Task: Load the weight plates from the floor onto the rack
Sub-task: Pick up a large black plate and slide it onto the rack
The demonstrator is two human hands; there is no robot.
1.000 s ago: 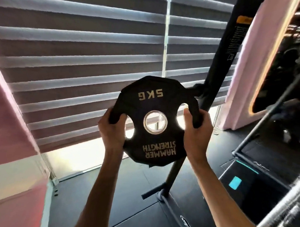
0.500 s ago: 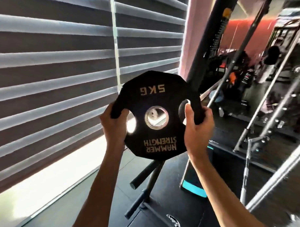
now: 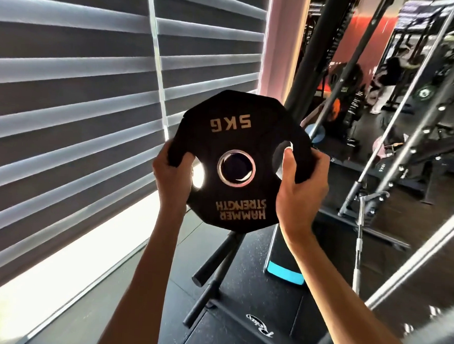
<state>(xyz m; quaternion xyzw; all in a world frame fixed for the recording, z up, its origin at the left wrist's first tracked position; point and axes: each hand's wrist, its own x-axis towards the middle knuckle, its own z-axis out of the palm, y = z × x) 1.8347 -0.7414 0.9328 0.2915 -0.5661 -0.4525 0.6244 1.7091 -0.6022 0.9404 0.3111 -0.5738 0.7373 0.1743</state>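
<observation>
I hold a black 5 kg weight plate (image 3: pixel 237 136) upright at chest height, its gold lettering upside down. My left hand (image 3: pixel 170 175) grips its left grip slot and my right hand (image 3: pixel 301 182) grips the right one. Through the steel-ringed centre hole I see something dark. Behind the plate stands the rack's black upright post (image 3: pixel 305 58). Below the plate a black peg (image 3: pixel 213 261) sticks out toward me from a slanted leg of the rack.
Striped window blinds (image 3: pixel 81 102) fill the left side, close by. A black mat with a blue-edged board (image 3: pixel 284 275) lies on the floor. To the right are angled steel bars (image 3: pixel 401 157) and more gym gear in what looks like a mirror.
My view has swung right, away from the blinds toward the rack and mirror. The plate has moved with my hands in front of the upright; its centre hole now shows dark instead of bright window.
</observation>
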